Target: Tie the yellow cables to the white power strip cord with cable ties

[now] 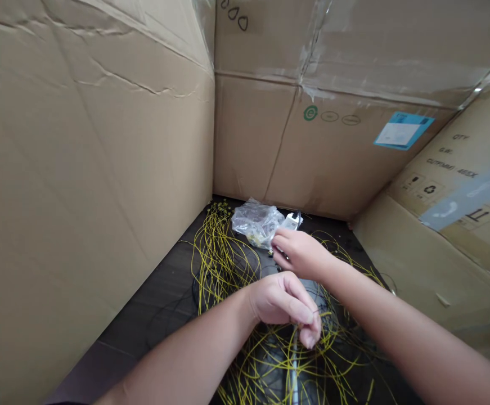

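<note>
My left hand (286, 304) is closed in a pinch above a tangle of thin yellow wires (265, 360). A thin yellow wire (324, 314) shows at its fingertips. Farther off, my right hand (299, 252) has its fingers curled at the near right edge of a clear plastic bag (255, 219). Whatever those fingers hold is hidden. Small yellowish pieces show through the bag. Beside it, just behind my right hand, lies a small white packet (290, 221). A bundle of yellow wires (211, 247) with small dark and yellow ends lies left of the bag.
Large cardboard boxes stand close around the dark surface (160, 298): one at left (101, 152), one at the back (265, 135), one at right (451, 225). A pale rod or tube (294, 377) runs toward me under the wires.
</note>
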Available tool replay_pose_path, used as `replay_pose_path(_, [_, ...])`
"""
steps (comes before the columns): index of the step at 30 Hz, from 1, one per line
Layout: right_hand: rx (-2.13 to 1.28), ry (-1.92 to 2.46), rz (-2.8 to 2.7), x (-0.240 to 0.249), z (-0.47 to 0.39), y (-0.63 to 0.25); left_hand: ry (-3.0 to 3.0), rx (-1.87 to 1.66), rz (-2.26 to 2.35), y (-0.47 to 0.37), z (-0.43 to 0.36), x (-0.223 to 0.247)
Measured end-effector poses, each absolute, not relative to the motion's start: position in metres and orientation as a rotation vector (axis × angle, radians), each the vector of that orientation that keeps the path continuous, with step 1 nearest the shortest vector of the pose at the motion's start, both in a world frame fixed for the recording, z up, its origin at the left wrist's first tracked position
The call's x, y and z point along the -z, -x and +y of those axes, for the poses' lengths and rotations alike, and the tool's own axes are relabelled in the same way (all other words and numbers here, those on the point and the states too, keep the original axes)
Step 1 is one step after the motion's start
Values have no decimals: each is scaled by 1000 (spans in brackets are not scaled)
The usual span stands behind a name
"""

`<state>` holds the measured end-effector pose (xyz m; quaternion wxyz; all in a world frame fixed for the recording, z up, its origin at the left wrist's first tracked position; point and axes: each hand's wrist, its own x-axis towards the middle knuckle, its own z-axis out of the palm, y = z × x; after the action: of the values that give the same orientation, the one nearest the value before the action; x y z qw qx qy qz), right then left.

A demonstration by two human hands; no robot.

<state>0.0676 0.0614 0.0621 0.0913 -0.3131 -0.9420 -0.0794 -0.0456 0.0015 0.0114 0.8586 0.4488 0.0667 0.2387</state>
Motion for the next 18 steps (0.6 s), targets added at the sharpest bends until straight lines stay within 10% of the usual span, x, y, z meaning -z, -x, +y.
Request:
replay_pose_path(12, [-1383,1203,-1349,-28,-16,-140,-887,-908,634,26,6,-10])
replay_pose_path(18, [-1618,990,-1081,-6,-19,-131,-1097,-926,732,22,5,-6])
